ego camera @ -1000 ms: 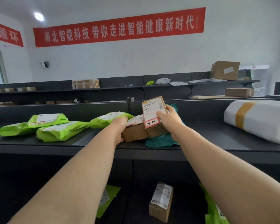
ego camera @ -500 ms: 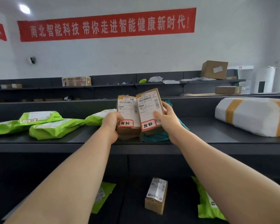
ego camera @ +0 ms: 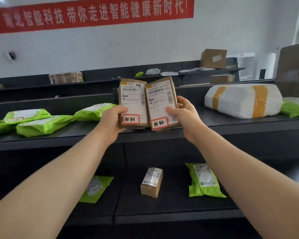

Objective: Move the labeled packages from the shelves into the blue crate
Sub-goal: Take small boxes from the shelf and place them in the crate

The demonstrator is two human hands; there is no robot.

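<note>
My left hand (ego camera: pixel 110 121) grips a small brown box (ego camera: pixel 133 100) with a white shipping label and a red-bordered sticker. My right hand (ego camera: pixel 185 116) grips a second such box (ego camera: pixel 160 99) beside it. Both boxes are upright, label towards me, side by side and lifted just above the front edge of the upper dark shelf (ego camera: pixel 231 125). The blue crate is out of view.
Green mailer bags (ego camera: pixel 41 125) lie on the upper shelf at left. A large white taped parcel (ego camera: pixel 241 99) lies at right, with a green bag (ego camera: pixel 295 107) beside it. The lower shelf (ego camera: pixel 176 204) holds a small brown box (ego camera: pixel 152 181) and two green mailers (ego camera: pixel 202 180).
Both hands have raised the two boxes off the shelf and pulled them towards me. The teal bag behind them is no longer visible.
</note>
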